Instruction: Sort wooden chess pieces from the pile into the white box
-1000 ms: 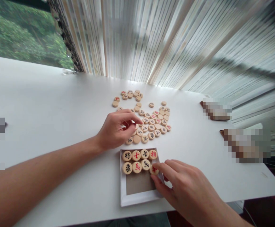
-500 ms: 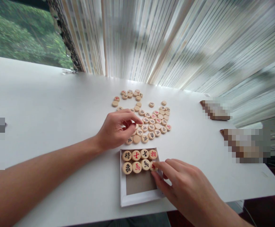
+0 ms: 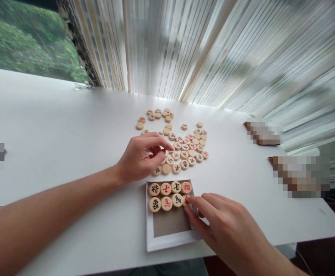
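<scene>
My right hand (image 3: 227, 218) pinches a xiangqi piece (image 3: 186, 201) with a red character, at the right end of the second row in a shallow white box (image 3: 163, 243). Beside it in that row are a black horse piece (image 3: 177, 200), a red horse piece (image 3: 166, 203) and a black elephant piece (image 3: 155, 204). Another full row, with a general piece (image 3: 154, 188) at its left, lies behind. My left hand (image 3: 144, 157) is over the loose pieces, thumb and index finger curled together around a pale xiangqi piece (image 3: 166, 153), partly hidden by the fingers.
Many loose xiangqi pieces (image 3: 184, 155), some face up and some blank side up, lie spread on the white table (image 3: 83, 134) behind the box. Two blurred-out brown-edged objects (image 3: 262, 134) are at the right. Striped curtains (image 3: 167, 46) hang along the back.
</scene>
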Action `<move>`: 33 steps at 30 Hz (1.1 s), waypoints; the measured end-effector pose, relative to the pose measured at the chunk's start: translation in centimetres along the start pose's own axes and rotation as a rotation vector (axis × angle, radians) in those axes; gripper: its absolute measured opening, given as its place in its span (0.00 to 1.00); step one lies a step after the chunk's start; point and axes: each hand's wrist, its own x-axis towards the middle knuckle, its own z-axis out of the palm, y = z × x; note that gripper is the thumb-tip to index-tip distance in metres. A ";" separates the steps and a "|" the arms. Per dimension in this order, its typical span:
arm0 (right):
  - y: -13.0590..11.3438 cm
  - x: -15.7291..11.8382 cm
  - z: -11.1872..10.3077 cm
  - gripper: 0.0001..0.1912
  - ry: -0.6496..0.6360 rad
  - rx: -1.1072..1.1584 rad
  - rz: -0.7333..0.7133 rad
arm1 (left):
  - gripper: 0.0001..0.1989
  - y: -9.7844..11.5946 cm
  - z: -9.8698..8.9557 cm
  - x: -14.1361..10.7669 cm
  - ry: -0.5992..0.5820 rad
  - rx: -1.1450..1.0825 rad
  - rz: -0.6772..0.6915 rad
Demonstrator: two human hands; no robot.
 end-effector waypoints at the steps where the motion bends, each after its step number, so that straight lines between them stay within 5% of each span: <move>1: 0.0 0.0 0.0 0.17 -0.001 -0.001 0.002 | 0.11 0.0 0.0 0.0 -0.002 -0.003 -0.001; 24: 0.2 -0.4 -0.2 0.16 0.010 0.008 -0.004 | 0.11 0.1 0.0 0.0 -0.001 -0.007 -0.015; 33: 2.3 0.6 -3.0 0.09 0.077 0.151 0.106 | 0.11 0.1 0.0 0.1 0.010 -0.007 -0.013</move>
